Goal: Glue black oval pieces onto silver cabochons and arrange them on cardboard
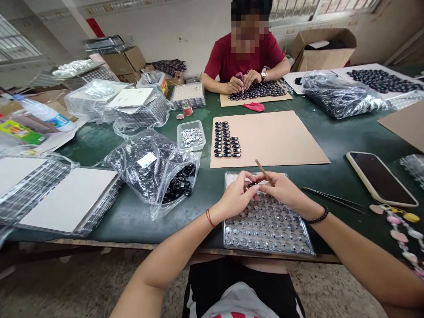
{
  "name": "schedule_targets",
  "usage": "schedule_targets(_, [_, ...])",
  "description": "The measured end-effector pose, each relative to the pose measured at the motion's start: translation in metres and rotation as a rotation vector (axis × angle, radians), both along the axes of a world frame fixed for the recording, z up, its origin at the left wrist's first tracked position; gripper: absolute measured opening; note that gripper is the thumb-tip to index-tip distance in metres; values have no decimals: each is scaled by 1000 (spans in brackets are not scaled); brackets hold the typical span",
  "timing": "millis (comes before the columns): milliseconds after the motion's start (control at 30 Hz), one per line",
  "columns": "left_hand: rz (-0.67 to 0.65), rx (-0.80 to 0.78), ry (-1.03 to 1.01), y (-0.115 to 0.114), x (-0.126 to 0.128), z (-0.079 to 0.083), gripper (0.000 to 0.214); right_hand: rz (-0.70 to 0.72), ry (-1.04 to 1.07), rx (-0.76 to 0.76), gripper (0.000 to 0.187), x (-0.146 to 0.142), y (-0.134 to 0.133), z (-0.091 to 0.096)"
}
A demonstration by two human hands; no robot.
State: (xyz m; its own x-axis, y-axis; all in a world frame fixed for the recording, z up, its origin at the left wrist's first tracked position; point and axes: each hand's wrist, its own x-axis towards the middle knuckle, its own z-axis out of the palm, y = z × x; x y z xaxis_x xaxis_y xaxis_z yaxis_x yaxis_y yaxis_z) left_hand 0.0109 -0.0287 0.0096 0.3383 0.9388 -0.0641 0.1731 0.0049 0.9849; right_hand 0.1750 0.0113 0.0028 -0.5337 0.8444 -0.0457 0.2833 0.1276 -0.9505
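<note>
My left hand [237,197] pinches a small shiny black oval piece [252,184] between thumb and fingers. My right hand [284,192] is closed around a thin wooden stick [263,169], its fingertips meeting the same piece. Both hands hover over a clear plastic tray [251,243] with rows of round cups. Beyond the hands, a cardboard sheet [278,139] bears several columns of black oval pieces [227,143] with silvery centres. Left of it are a clear tub [191,135] of small silvery parts and an open plastic bag [149,165] of black pieces.
Tweezers [333,198], a phone [380,176] and a beaded strap [399,234] lie to the right. Stacked trays with white card [73,198] stand at left. Across the table, a person in a red shirt [218,57] works over black pieces. A filled bag [341,95] lies far right.
</note>
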Motion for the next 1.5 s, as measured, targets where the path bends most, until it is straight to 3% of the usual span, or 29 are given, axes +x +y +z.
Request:
schedule_targets(100, [-63, -33, -51, 6, -8, 7, 26, -109, -1, 29, 30, 3, 3, -1])
schedule_targets(167, [-34, -118, -187, 14, -19, 12, 26, -219, 24, 4, 31, 9, 8, -1])
schedule_targets(333, [552, -294, -796, 40, -55, 12, 10, -420, 203, -30, 30, 19, 36, -3])
schedule_targets(400, [649, -359, -903, 47, -61, 7, 22, -453, 186, 30, 28, 12, 56, -7])
schedule_targets(567, [606, -446, -927, 47, -53, -5, 37, -605, -196, 378, 22, -34, 131, -22])
schedule_targets(700, [562, -474, -891, 44, -48, -6, 31, -524, -304, 384, 21, -74, 188, -33])
schedule_targets(800, [548, -482, -886, 41, -50, -4, 25, -445, -363, 373, 22, -89, 206, -40])
schedule_targets(1000, [480, -489, -882, 38, -51, -6, 34, -440, -442, 375, 24, -93, 204, -57])
schedule_targets(1133, [470, -482, -824, 38, -49, -7, 31, -444, -442, 370, 24, -96, 203, -57])
schedule_targets(1333, [507, -432, -745, 42, -55, 0, 18, -510, -328, 375, 27, -92, 193, -20])
schedule_targets(1500, [502, -329, -742, 45, -58, 6, 16, -514, -217, 377, 46, -53, 138, 9])
